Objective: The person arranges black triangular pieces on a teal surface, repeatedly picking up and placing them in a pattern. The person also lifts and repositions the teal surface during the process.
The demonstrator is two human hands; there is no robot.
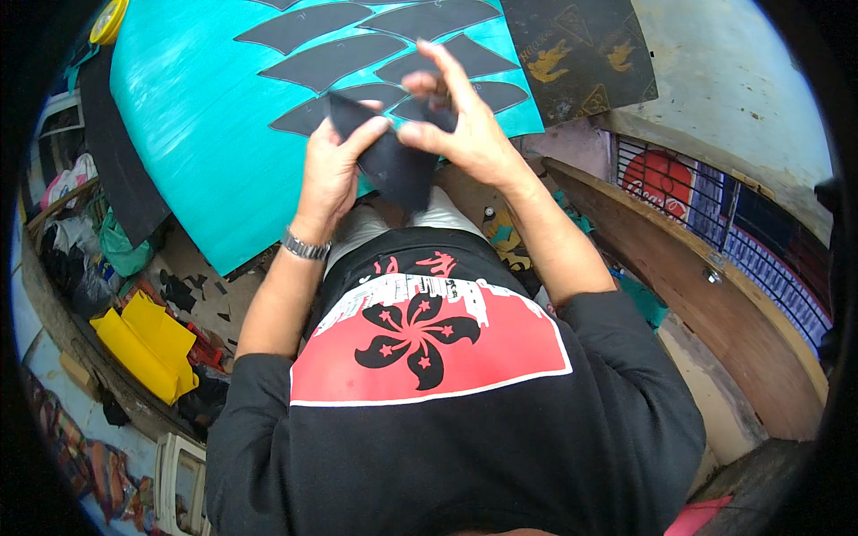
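Head view shows both hands, left hand (332, 165) and right hand (465, 134), pinching a dark cut piece (393, 165) just above the turquoise board (197, 134); fingers should grip edges evenly, I judge.

Carrier: turquoise board (192, 134), flat painted surface with brushed streaks, tilted in view; its near edge runs toward the person's lap. Lying directly on it: a cluster of black leaf-shaped cut pieces (335, 58), pointed at both ends, set side by side in rows near the far right part of the board, just apart from one another. A black strip (116, 152) lies along the left edge. A dark printed sheet (581, 49) sits at the far right corner.
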